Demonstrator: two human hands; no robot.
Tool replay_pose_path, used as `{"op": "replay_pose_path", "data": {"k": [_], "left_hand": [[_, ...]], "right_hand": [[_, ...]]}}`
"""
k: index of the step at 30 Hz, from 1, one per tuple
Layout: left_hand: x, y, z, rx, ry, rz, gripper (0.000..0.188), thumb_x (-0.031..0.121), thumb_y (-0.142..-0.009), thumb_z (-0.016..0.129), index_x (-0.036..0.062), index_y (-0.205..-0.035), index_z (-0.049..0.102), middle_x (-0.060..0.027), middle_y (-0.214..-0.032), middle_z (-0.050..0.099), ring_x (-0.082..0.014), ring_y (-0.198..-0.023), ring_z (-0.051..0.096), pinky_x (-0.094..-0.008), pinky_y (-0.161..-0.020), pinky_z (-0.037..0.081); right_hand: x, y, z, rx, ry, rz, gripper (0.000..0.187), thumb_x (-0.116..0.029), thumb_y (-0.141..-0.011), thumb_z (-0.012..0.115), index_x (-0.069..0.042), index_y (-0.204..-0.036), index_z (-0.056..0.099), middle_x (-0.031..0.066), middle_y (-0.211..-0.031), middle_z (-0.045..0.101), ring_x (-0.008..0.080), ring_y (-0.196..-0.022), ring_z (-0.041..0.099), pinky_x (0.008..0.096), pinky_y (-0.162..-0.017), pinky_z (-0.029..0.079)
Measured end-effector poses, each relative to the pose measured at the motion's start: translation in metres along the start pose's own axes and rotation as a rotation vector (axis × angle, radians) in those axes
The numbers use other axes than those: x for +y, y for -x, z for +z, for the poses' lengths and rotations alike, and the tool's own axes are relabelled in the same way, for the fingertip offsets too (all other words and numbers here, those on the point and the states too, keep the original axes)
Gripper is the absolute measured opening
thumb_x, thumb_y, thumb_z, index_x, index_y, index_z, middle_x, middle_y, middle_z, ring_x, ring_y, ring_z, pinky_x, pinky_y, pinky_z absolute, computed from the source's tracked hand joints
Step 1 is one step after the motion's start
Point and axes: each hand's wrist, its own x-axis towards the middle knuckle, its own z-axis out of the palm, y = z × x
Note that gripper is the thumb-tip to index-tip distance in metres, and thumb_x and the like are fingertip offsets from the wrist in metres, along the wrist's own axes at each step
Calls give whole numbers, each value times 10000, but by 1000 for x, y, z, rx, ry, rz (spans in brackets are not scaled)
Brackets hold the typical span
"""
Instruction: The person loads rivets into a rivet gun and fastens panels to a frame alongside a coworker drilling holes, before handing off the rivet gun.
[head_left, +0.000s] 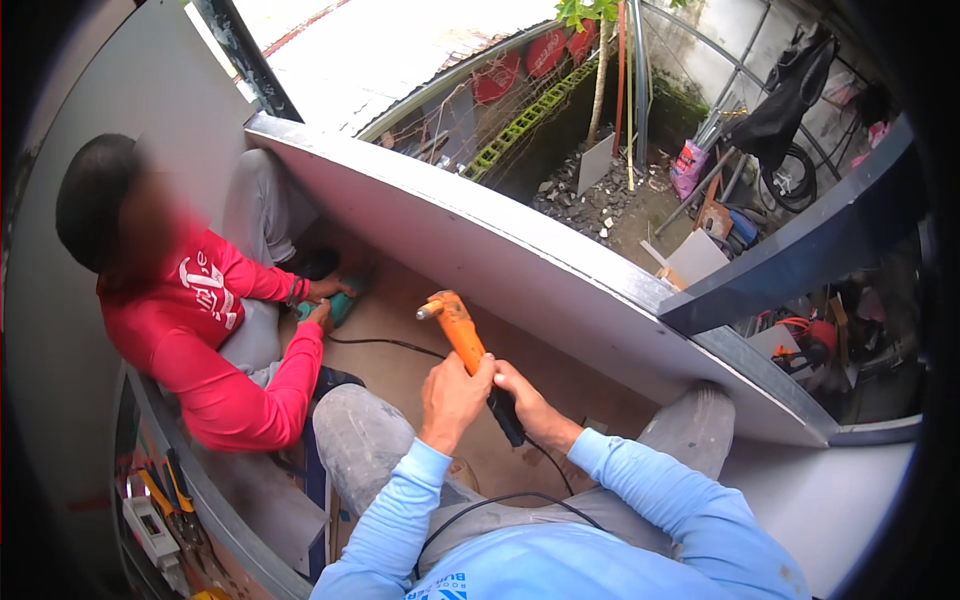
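Note:
An orange-and-black corded power tool (460,335), which looks like an angle grinder with a bare metal spindle, is held above my lap. Its head points up and away to the left. My left hand (455,400) is closed round the middle of its body. Around the black rear end, my right hand (533,405) is closed too. From that end a black cord (550,462) runs down across my thighs. To the left, a seated person in a red top (225,330) grips a green power tool (343,303) with both hands.
A low white panel wall (480,240) with a metal top edge slants past my knees. A dark curved frame bar (800,225) crosses on the right. Pliers (178,480) and other tools lie at lower left. Beyond the wall are rubble (590,200), pipes and a hanging black cloth (790,95).

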Motion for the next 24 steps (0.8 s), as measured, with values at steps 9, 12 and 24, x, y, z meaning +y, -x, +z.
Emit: {"op": "replay_pose_path", "data": {"k": [9,12,24], "left_hand": [[24,36,-22,-125,-18,46,466,444,-1011,672,-10,-926,731,-154,-705,722,-341,-720,747,-441,-692,551],[23,34,-21,-136,-87,90,506,480,-1024,659,-12,-927,731,-175,-695,710,-374,-702,732,-456,-682,543],[31,26,-16,-160,-185,81,522,509,-1053,600,22,-945,756,-204,-731,708,-437,-753,722,-522,-703,523]], "right_hand": [[36,-43,-32,179,307,-130,866,-806,-1069,288,-24,-935,634,64,-856,607,164,-789,546,372,-737,468],[31,-40,-3,161,255,-183,894,-832,-1060,246,-52,-801,597,38,-751,561,134,-726,501,344,-668,424],[49,-38,-33,148,10,-84,659,-669,-1123,421,-102,-829,582,-32,-712,504,91,-683,475,289,-651,419]]}}
